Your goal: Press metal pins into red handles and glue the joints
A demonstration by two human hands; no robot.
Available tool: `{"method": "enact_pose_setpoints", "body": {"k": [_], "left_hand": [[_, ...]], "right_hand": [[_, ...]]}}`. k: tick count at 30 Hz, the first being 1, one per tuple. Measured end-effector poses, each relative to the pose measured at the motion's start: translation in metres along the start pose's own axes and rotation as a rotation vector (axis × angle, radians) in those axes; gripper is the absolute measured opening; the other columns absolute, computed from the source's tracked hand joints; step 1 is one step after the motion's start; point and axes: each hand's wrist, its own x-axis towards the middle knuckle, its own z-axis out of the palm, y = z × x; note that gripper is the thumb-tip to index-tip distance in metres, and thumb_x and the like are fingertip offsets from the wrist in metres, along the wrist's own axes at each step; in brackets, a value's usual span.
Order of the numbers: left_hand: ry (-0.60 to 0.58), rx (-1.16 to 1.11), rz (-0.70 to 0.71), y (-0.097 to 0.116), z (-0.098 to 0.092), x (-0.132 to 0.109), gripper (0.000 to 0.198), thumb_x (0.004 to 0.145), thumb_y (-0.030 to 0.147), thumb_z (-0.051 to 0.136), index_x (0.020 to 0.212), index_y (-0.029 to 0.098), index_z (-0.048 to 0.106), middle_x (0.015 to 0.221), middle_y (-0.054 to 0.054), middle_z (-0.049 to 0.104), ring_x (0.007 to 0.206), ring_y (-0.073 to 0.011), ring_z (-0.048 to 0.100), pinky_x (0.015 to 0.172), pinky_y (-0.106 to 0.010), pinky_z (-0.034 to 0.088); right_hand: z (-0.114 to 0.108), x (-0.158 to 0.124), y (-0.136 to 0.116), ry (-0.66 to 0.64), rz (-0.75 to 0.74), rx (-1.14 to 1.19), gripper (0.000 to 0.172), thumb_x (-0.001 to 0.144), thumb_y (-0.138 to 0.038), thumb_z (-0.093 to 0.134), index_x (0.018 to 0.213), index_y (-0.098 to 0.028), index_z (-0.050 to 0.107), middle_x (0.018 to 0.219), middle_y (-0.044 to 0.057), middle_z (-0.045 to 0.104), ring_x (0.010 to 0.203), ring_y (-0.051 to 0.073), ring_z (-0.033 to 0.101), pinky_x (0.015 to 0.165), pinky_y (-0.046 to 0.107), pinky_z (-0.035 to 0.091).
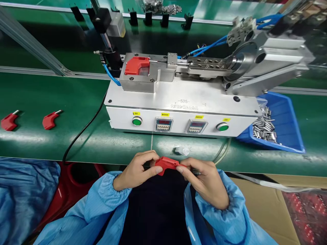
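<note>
Just past the bench's front edge, my left hand (140,171) pinches one end of a red angled plastic part (167,163) between thumb and fingers. My right hand (204,178) grips the other end; whether it also holds something small is hidden. A similar red part (136,65) sits in the metal fixture (138,86) on top of the machine, with a thin rod reaching its right side. Two more red parts lie on the bench at left, the nearer red part (50,120) and the farther red part (9,121), each with a metal pin sticking out.
The white machine (184,110) has green buttons (137,121) and small displays in front. A blue bin (291,126) of metal pins stands to its right. A small translucent piece (182,150) lies near the edge. A black cable (85,127) crosses the green bench (28,92).
</note>
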Motion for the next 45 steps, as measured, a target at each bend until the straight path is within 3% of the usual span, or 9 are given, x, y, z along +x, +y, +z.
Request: {"method": "enact_pose_setpoints", "body": {"k": [4,7,9,13,18,20,23,27,45], "left_hand": [[0.067,-0.038,-0.064,-0.004,-0.003,-0.005,0.043,0.104,0.055,0.069,0.081,0.019,0.063,0.072,0.001,0.056,0.065,-0.0149,0.050,0.064,-0.028,0.043],[0.187,-0.102,-0.148,-0.009,-0.008,-0.005,0.042,0.102,0.058,0.071,0.088,0.019,0.068,0.072,0.001,0.058,0.063,-0.0136,0.051,0.060,-0.026,0.042],[0.245,-0.155,-0.202,-0.014,-0.011,-0.003,0.043,0.101,0.061,0.071,0.100,0.018,0.070,0.076,0.000,0.064,0.064,-0.0136,0.054,0.060,-0.025,0.044],[0.268,-0.217,-0.238,-0.025,-0.009,0.001,0.050,0.098,0.066,0.072,0.108,0.017,0.069,0.077,-0.001,0.069,0.062,-0.0128,0.056,0.060,-0.024,0.047],[0.273,-0.180,-0.208,-0.031,-0.004,0.000,0.047,0.099,0.062,0.072,0.109,0.017,0.069,0.078,-0.002,0.072,0.062,-0.0128,0.057,0.060,-0.024,0.047],[0.270,-0.166,-0.191,-0.032,-0.004,-0.002,0.046,0.100,0.062,0.071,0.108,0.017,0.069,0.078,-0.002,0.073,0.062,-0.0127,0.057,0.060,-0.024,0.047],[0.271,-0.148,-0.178,-0.032,-0.004,-0.002,0.045,0.100,0.061,0.071,0.108,0.017,0.069,0.078,-0.002,0.073,0.062,-0.0131,0.059,0.060,-0.024,0.048],[0.274,-0.136,-0.152,-0.035,-0.004,-0.003,0.043,0.102,0.059,0.070,0.111,0.017,0.069,0.081,-0.003,0.075,0.064,-0.0134,0.062,0.060,-0.023,0.049],[0.288,-0.113,-0.140,-0.036,-0.002,-0.005,0.041,0.104,0.057,0.069,0.113,0.017,0.069,0.083,-0.003,0.076,0.067,-0.0149,0.066,0.061,-0.024,0.052]], "right_hand": [[-0.009,-0.003,0.007,0.088,-0.016,-0.054,0.038,0.110,-0.049,0.062,0.081,-0.025,0.071,0.061,-0.001,0.063,0.049,0.015,0.056,0.053,0.028,0.048],[-0.019,-0.011,0.023,0.396,-0.014,-0.126,0.034,0.107,-0.050,0.066,0.083,-0.026,0.070,0.063,0.000,0.062,0.054,0.018,0.060,0.056,0.031,0.052],[-0.021,-0.014,0.038,0.533,0.011,-0.165,0.024,0.104,-0.050,0.071,0.101,-0.027,0.073,0.078,0.003,0.068,0.069,0.022,0.068,0.066,0.034,0.059],[-0.005,-0.009,0.065,0.365,-0.024,-0.222,0.050,0.099,-0.049,0.078,0.142,-0.027,0.065,0.120,0.011,0.071,0.106,0.029,0.072,0.086,0.043,0.065],[0.027,-0.001,0.077,0.331,-0.042,-0.128,0.021,0.104,-0.041,0.071,0.118,-0.025,0.073,0.121,0.012,0.075,0.112,0.029,0.074,0.091,0.043,0.065],[0.033,-0.003,0.074,0.346,0.012,-0.010,0.020,0.105,-0.041,0.070,0.115,-0.024,0.071,0.120,0.012,0.077,0.113,0.029,0.075,0.095,0.044,0.064],[0.036,-0.009,0.065,0.305,0.068,0.100,0.022,0.104,-0.042,0.070,0.115,-0.024,0.069,0.103,0.008,0.080,0.093,0.025,0.078,0.084,0.038,0.065],[0.037,-0.012,0.052,0.269,0.040,0.030,0.016,0.102,-0.038,0.069,0.104,-0.023,0.071,0.081,0.002,0.075,0.069,0.018,0.071,0.069,0.029,0.059],[0.046,-0.005,0.038,0.316,-0.009,-0.097,0.008,0.100,-0.031,0.067,0.098,-0.023,0.068,0.071,-0.003,0.071,0.052,0.012,0.058,0.053,0.024,0.050]]}}
